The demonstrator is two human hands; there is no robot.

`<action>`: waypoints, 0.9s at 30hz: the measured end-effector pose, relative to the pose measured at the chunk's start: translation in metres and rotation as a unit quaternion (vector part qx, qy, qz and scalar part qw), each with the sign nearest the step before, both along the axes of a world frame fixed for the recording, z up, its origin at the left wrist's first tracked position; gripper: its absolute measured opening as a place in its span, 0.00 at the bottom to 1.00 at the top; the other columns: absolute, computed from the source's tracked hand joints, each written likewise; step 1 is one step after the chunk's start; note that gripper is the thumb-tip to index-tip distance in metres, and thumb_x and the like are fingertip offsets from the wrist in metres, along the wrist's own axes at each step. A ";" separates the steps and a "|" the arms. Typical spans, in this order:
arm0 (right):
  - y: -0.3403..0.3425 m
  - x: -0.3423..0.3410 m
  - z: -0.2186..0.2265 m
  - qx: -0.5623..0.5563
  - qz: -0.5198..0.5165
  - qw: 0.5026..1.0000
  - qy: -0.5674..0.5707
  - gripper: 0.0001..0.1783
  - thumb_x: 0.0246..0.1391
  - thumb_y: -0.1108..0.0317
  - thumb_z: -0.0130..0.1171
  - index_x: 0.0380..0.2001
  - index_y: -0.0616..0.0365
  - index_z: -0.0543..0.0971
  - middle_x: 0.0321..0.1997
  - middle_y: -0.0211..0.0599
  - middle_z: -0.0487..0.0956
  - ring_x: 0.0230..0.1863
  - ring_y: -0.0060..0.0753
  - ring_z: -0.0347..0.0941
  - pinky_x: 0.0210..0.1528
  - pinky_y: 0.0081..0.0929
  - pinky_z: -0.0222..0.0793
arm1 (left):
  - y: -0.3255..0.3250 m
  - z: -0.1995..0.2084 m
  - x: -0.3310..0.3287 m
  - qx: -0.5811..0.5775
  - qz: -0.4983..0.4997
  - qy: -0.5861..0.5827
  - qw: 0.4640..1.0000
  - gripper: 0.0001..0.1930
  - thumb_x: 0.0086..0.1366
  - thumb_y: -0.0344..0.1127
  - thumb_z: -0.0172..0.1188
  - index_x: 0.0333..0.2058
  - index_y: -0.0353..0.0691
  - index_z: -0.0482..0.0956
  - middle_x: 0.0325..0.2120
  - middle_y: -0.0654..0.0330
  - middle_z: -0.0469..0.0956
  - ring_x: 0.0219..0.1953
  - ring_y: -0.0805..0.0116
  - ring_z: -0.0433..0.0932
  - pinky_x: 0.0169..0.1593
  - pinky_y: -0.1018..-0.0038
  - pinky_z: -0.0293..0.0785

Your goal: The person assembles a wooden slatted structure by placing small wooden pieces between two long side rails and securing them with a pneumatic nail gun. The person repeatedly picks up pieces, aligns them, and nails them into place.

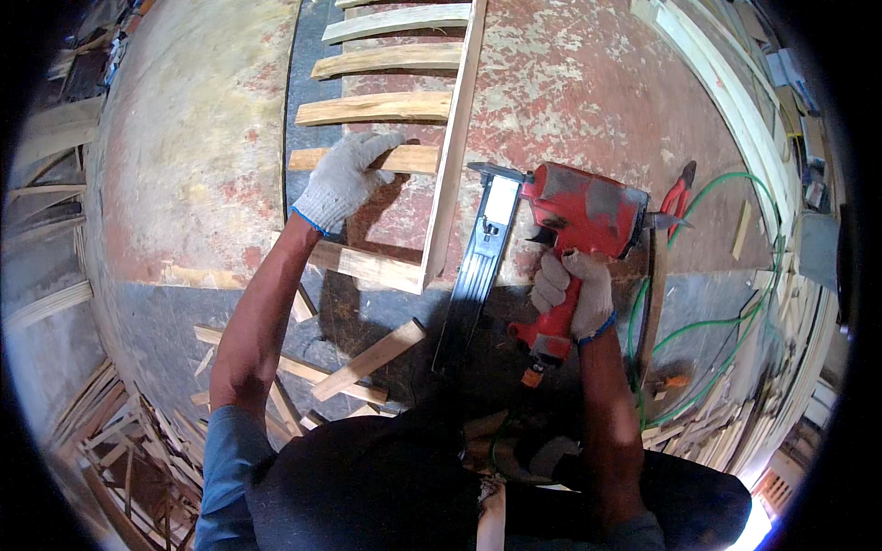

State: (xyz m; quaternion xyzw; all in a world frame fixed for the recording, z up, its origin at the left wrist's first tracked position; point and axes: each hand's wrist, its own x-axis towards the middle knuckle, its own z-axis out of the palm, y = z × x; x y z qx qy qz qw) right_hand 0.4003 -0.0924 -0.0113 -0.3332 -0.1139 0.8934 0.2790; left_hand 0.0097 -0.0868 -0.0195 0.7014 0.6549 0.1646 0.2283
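Note:
My left hand (344,179), in a white knit glove with a blue cuff, grips a short wooden slat (413,160). Its thumb and fingers lie on either side of the wood. The slat's right end meets the long rail (447,174) of a ladder-like wooden frame, where several more slats (377,108) lie side by side above. In my gloved right hand (577,289), closed around the handle, is a red pneumatic nail gun (588,207). Its long black magazine (473,275) points toward me, and its nose sits just right of the rail, apart from it.
Loose wood offcuts (367,358) are scattered near my body. A green air hose (707,399) loops at the right, with red-handled pliers (677,197) beside the nail gun. Long pale strips (735,92) line the worn tabletop's (570,83) far right edge. Wood scraps (119,450) pile up at lower left.

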 end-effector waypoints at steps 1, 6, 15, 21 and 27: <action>0.001 -0.001 -0.002 -0.004 0.006 1.000 -0.002 0.14 0.55 0.56 0.58 0.24 0.51 0.68 0.18 0.26 0.65 0.18 0.28 0.64 0.24 0.34 0.64 | 0.001 -0.003 0.000 0.012 -0.009 0.008 1.000 0.29 0.57 0.30 0.69 0.59 0.47 0.76 0.50 0.51 0.79 0.52 0.45 0.76 0.59 0.58 0.73; 0.003 -0.006 -0.003 -0.013 0.033 0.999 -0.005 0.18 0.54 0.53 0.57 0.19 0.50 0.67 0.17 0.27 0.63 0.18 0.31 0.63 0.24 0.33 0.62 | 0.004 -0.005 0.001 0.028 -0.024 0.045 0.998 0.31 0.56 0.30 0.68 0.61 0.49 0.75 0.53 0.52 0.78 0.56 0.47 0.74 0.61 0.58 0.71; 0.003 -0.020 -0.004 -0.007 0.018 0.999 0.025 0.16 0.55 0.56 0.60 0.22 0.52 0.69 0.16 0.25 0.64 0.15 0.25 0.61 0.20 0.31 0.61 | 0.007 -0.001 -0.003 0.059 -0.051 0.074 0.994 0.30 0.55 0.30 0.69 0.59 0.48 0.76 0.48 0.52 0.78 0.52 0.46 0.75 0.58 0.57 0.72; 0.004 -0.023 0.003 -0.025 -0.005 1.000 0.001 0.15 0.55 0.56 0.61 0.25 0.53 0.70 0.16 0.23 0.63 0.15 0.25 0.61 0.20 0.31 0.61 | 0.006 0.003 0.006 0.011 -0.030 0.041 0.999 0.29 0.56 0.28 0.66 0.59 0.47 0.76 0.47 0.50 0.80 0.48 0.44 0.78 0.52 0.57 0.77; 0.005 -0.022 0.006 -0.014 0.005 1.000 0.013 0.11 0.58 0.58 0.57 0.29 0.52 0.69 0.19 0.25 0.64 0.17 0.27 0.63 0.22 0.34 0.64 | 0.008 0.007 0.010 -0.023 -0.015 0.040 0.999 0.30 0.54 0.29 0.67 0.59 0.46 0.76 0.47 0.50 0.79 0.49 0.44 0.78 0.52 0.56 0.76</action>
